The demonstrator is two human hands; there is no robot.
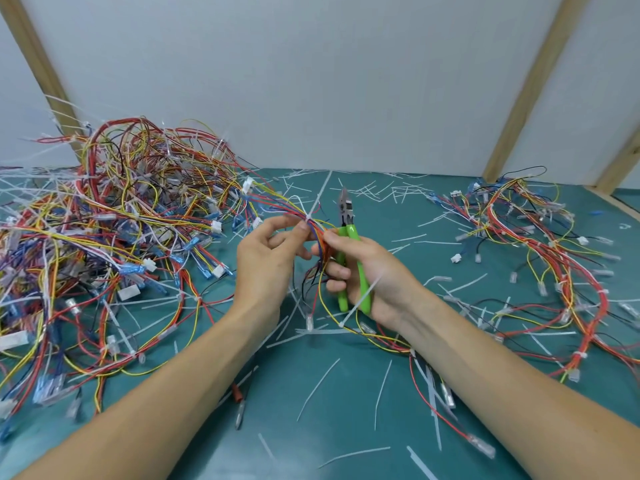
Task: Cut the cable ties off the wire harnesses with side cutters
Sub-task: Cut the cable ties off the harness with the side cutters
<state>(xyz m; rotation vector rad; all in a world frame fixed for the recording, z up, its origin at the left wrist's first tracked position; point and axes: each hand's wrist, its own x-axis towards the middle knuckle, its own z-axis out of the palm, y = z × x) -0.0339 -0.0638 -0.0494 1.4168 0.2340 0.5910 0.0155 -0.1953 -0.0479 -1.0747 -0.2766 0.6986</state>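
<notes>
The right hand (367,271) curls its fingers round the green plastic handles of the side cutters (349,251), whose grey metal jaws point up and away, slightly parted, above the hand. The thumb and forefinger of that same hand also pinch a thin bundle of coloured wires, the wire harness (317,233), held just left of the cutters. The left hand (266,258) grips the same bundle from the left, thumb and fingertips closed on the wires right below a white cable tie (309,216). The tie's long, flat, stiff tail sticks up and to the right from the knot; a second white tie tail crosses in front of the right palm.

From the hands the harness droops in loose loops of red, yellow, black and blue wire onto the green mat (311,393), smooth and matte, strewn with short white cut-off tie pieces (317,389), straight and strap-like.

To the left, reaching far and near, lies a large tangled heap of harnesses (114,220), thin glossy wires with white plastic connectors, translucent blue terminal sleeves and many white ties bristling out. To the right lies a smaller, flatter pile of harnesses (540,258), spread in long curves. Behind the mat stands a pale wall panel (311,81) with bare wooden battens (530,88) slanting across it.
</notes>
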